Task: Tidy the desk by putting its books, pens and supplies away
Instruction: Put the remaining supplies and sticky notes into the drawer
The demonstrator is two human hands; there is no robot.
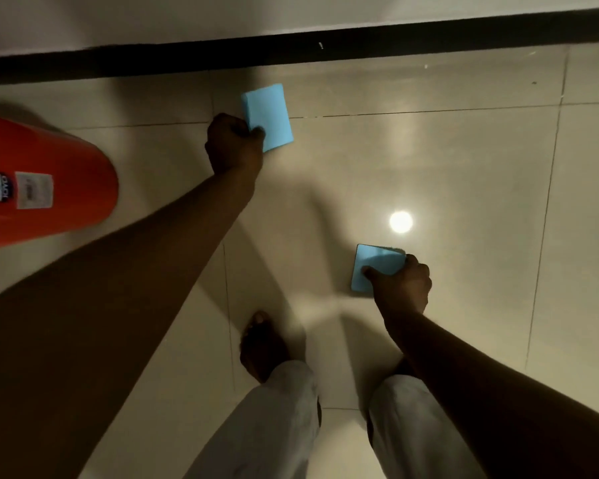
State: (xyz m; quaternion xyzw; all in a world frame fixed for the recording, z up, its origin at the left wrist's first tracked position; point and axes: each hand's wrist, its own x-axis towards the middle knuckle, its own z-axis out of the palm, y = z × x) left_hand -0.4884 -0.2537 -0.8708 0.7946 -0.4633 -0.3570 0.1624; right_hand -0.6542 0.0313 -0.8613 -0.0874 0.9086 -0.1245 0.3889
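Blue pads (269,112) (372,262), one apiece, gripped in hands (232,145) (403,285).

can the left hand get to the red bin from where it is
Probably yes: bare floor is all that shows between the left hand and the red bin on its left. But that hand already grips a blue pad, so it could touch the bin, hardly grasp it.

glossy cream tiled floor (464,167) with thin dark joints, black skirting (291,51) along a pale wall (187,15), round lamp glare (400,221) on the tiles, orange-red plastic bin (49,146) at left.
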